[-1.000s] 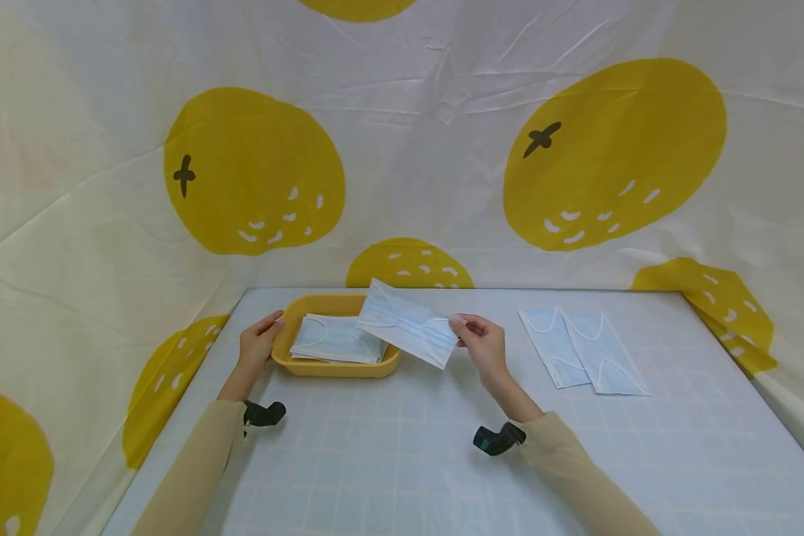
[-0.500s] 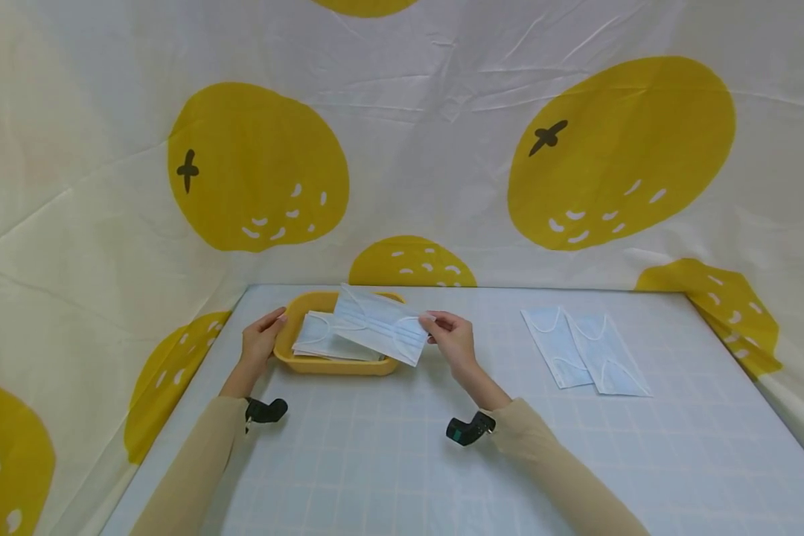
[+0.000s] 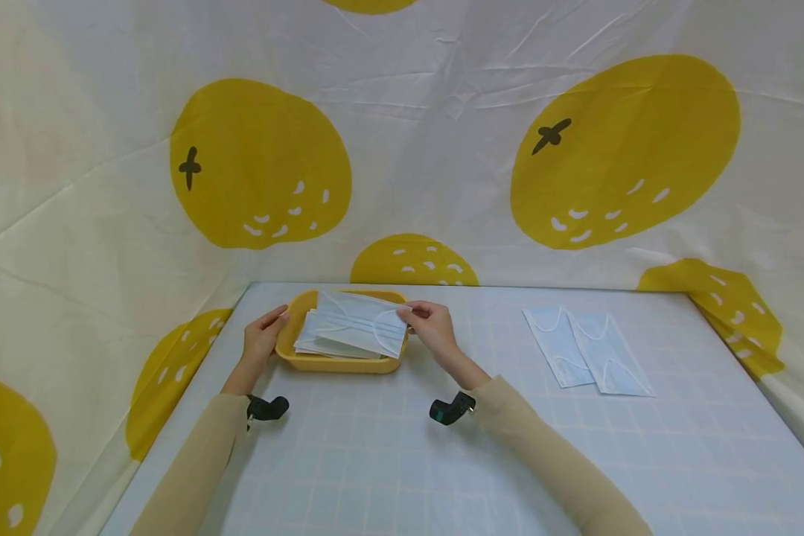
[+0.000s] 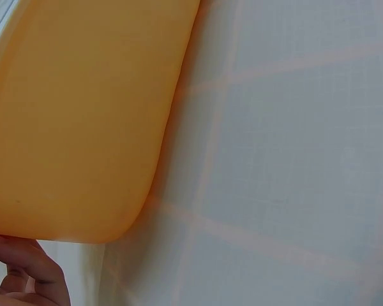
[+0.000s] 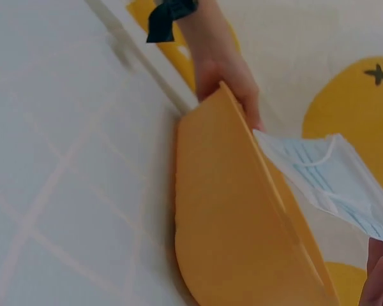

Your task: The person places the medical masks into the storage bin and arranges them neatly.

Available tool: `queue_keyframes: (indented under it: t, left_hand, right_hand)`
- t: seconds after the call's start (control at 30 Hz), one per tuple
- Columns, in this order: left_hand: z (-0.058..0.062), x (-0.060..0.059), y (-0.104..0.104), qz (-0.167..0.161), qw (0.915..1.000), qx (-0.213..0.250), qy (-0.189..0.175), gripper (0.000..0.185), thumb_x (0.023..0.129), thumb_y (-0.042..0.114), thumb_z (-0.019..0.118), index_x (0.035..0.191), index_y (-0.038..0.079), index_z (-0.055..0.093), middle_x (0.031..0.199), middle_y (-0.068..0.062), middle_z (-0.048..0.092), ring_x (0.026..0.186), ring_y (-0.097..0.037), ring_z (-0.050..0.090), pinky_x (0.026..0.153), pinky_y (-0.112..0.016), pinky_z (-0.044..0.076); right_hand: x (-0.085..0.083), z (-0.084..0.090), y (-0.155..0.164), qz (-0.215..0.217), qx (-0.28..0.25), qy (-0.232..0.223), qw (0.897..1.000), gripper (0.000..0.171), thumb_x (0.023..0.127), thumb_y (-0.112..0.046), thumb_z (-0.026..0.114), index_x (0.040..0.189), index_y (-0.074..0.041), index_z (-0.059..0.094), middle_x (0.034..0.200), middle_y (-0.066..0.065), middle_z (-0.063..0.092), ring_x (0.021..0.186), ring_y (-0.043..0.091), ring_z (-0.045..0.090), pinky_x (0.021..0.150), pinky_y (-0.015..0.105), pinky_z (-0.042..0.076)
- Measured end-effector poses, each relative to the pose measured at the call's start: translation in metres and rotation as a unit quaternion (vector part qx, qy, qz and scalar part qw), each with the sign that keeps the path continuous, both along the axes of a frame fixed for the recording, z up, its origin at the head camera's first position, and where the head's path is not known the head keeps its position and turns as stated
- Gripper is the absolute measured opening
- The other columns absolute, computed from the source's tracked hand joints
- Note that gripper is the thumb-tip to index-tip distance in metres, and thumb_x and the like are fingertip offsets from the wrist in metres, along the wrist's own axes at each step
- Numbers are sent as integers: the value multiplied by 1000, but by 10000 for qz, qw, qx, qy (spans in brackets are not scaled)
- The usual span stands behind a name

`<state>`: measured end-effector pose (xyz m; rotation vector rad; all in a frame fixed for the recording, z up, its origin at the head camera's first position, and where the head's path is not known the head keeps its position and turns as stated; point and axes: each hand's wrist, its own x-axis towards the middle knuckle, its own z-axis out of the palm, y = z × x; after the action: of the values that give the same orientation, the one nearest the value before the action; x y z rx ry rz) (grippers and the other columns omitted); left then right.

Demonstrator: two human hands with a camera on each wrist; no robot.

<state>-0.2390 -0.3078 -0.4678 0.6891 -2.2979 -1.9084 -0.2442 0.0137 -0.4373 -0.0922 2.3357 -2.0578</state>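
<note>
One face mask (image 3: 362, 323) is pinched at its end by your right hand (image 3: 430, 325), hanging over the yellow tray (image 3: 288, 353) just left of that pinch. Your left hand (image 3: 261, 339) rests on the tray's far end, fingers relaxed.

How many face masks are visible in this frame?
At least 4: one pale blue pleated face mask pinched by the right hand over the yellow plastic tray, a stack in the tray possibly hiding more, two on the table.
</note>
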Motion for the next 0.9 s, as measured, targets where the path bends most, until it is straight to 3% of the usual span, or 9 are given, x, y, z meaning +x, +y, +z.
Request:
queue_keyframes:
  t: [0.13, 0.27, 0.4, 0.5, 0.7, 0.9]
  left_hand:
    - [1, 0, -1, -12, 10000, -38, 48, 46, 97, 31, 56, 141, 17, 50, 148, -6, 45, 128, -17, 47, 79, -10, 50]
    - [0, -1, -3, -21, 10000, -77, 58, 47, 97, 32, 56, 141, 17, 50, 149, -5, 44, 130, -17, 46, 86, -13, 50]
    - [0, -1, -4, -14, 9999, -66, 85, 47, 97, 32, 55, 141, 17, 50, 149, -5, 45, 128, -15, 47, 81, -10, 49]
    - [0, 0, -4, -23, 9999, -62, 95, 48, 97, 33, 56, 141, 17, 50, 148, -5, 45, 125, -13, 48, 75, -7, 48]
    - [0, 0, -4, 8, 10000, -17, 45, 48, 97, 33, 56, 142, 18, 49, 148, -6, 45, 121, -11, 50, 72, -7, 49]
    - [-1, -1, -3, -13, 10000, 44, 25, 48, 96, 33, 57, 141, 17, 50, 145, -7, 47, 112, -5, 52, 72, -8, 49]
  right_hand:
    - [-3, 6, -7, 126, 40, -63, 9999, 23, 87, -19, 71, 103, -2, 72, 87, 8, 70, 68, 10, 58, 62, 21, 54]
    - [-5, 9, -15, 255, 90, -21, 9996, 23, 87, -18, 71, 102, 0, 72, 84, 10, 69, 72, 23, 64, 72, 36, 59]
    - [-8, 9, -24, 362, 337, -78, 9987, 24, 88, -20, 71, 103, -1, 72, 87, 11, 69, 83, 35, 66, 80, 44, 57]
    - [-10, 9, -30, 383, 535, -175, 9977, 26, 89, -22, 70, 105, -3, 72, 91, 11, 70, 85, 34, 66, 79, 38, 58]
    - [-13, 9, -39, 482, 713, -158, 9962, 25, 89, -24, 70, 104, -4, 73, 92, 10, 70, 69, 15, 62, 66, 21, 56]
    - [-14, 7, -44, 548, 847, -86, 9949, 24, 89, -23, 69, 102, -3, 73, 89, 11, 70, 67, 14, 62, 64, 20, 55]
